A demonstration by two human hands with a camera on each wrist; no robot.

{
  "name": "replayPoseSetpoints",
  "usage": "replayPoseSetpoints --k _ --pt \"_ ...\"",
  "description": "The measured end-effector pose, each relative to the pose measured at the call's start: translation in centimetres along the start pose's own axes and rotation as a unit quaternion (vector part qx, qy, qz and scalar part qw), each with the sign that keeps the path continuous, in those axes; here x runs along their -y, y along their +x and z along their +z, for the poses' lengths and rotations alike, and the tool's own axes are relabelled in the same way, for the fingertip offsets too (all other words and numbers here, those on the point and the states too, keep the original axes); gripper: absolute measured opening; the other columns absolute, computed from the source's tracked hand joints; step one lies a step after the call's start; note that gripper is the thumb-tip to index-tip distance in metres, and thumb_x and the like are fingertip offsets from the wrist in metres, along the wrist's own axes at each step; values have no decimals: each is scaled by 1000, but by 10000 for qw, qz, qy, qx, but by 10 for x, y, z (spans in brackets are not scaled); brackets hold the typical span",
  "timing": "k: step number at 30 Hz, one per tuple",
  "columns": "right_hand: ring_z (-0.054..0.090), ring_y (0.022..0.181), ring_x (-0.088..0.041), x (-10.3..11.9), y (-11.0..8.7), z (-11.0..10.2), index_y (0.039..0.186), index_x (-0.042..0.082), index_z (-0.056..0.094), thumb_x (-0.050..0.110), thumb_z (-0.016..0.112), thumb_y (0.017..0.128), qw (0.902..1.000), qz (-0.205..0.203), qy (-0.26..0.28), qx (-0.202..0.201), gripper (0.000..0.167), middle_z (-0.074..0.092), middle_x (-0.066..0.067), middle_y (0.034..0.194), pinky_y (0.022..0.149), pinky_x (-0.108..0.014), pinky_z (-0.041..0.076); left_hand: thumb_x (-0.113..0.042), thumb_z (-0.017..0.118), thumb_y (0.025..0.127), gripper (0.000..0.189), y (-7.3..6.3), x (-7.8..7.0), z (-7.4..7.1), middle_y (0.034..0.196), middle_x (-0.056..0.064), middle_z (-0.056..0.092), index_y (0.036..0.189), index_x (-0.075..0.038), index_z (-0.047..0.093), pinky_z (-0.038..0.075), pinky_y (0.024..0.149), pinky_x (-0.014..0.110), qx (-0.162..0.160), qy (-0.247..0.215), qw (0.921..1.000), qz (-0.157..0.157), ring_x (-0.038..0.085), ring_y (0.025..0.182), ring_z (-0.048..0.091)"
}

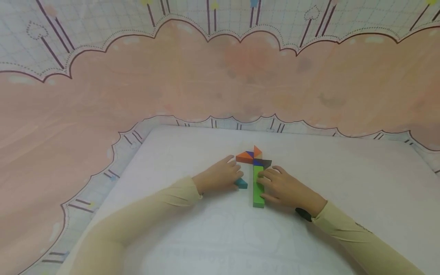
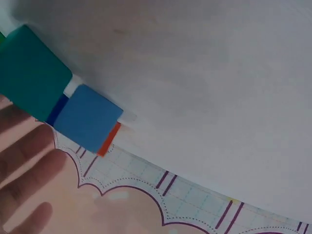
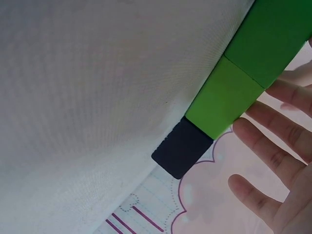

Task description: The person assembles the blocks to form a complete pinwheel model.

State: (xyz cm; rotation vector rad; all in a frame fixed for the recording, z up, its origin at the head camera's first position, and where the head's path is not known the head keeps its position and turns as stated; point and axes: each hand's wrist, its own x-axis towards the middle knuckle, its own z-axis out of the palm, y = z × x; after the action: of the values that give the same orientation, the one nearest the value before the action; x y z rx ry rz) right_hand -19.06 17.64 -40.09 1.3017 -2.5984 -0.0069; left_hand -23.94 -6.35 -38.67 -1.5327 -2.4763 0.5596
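Near the table's middle, my left hand (image 1: pixel 221 175) pinches a teal triangular block (image 1: pixel 242 184) between thumb and index finger. Its other fingers spread loosely in the left wrist view. My right hand (image 1: pixel 285 189) rests against the green bar (image 1: pixel 258 187), fingertips along its upper right edge and thumb lower down. A seam divides the green pieces (image 3: pixel 224 97) in the right wrist view. At the bar's far end lie an orange block (image 1: pixel 244 158), a second orange triangle (image 1: pixel 257 151), a blue piece (image 1: pixel 257 162) and a dark triangular block (image 1: pixel 266 163).
The blocks lie on a white tabletop (image 1: pixel 192 149). Behind and left of it hangs a pink cloth (image 1: pixel 144 80) with scalloped patterns. A black object (image 1: pixel 303 214) sits under the right wrist. Pale sleeves cover both forearms.
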Motion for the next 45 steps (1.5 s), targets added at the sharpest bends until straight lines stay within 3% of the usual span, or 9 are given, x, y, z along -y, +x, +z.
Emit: replayPoseSetpoints --k 6,9,12,18,26,30,38,45 --pt "56 113 -24 2 1 1 116 9 62 40 63 86 9999 80 43 143 43 62 -8 117 100 -51 42 -27 54 95 30 -8 6 -3 117 -1 63 124 -25 56 35 111 41 -37 -214 9989 406 18 116 57" --pt "56 113 -23 2 1 0 115 8 63 40 63 86 9998 85 63 150 43 63 -8 117 99 -51 42 -22 55 94 29 -11 7 -4 109 -2 65 123 -25 55 39 108 38 -298 -80 9971 700 16 110 60" --pt "56 113 -23 2 0 0 115 8 63 40 63 86 9998 87 76 153 43 63 -8 116 99 -51 42 -19 55 93 21 -10 6 -1 97 -4 65 114 -23 58 42 105 37 -605 146 9950 782 14 99 62" --pt "56 112 -23 2 0 0 114 8 63 38 64 86 9999 47 32 86 42 63 -8 115 98 -51 43 -30 57 92 17 -2 -1 1 95 -3 68 104 -18 61 38 108 40 -486 226 9978 384 16 97 64" --pt "56 111 -22 1 -1 0 113 8 63 39 65 85 10000 -36 -17 -50 41 63 -7 114 97 -51 44 -40 59 90 26 15 -7 2 98 -3 69 104 -19 63 32 112 43 -371 165 9991 -156 17 101 62" --pt "56 111 -23 2 -1 0 113 8 63 39 64 86 10000 -52 16 -71 41 63 -8 115 97 -51 44 -41 62 88 31 18 -6 2 107 -1 67 108 -18 60 31 112 44 -369 28 9991 -221 19 108 59" --pt "56 111 -23 1 0 0 113 8 63 39 64 86 10000 -78 19 -54 41 63 -8 115 97 -50 44 -19 55 94 24 9 8 -5 119 -1 62 117 -23 58 38 109 41 -424 -230 9974 529 17 117 56" --pt "56 111 -23 0 -1 1 113 7 63 39 64 86 10000 -76 -42 -43 42 63 -8 115 97 -50 43 -13 58 92 23 5 14 -3 109 -3 66 113 -21 60 38 109 39 -708 -223 9931 913 13 107 60"
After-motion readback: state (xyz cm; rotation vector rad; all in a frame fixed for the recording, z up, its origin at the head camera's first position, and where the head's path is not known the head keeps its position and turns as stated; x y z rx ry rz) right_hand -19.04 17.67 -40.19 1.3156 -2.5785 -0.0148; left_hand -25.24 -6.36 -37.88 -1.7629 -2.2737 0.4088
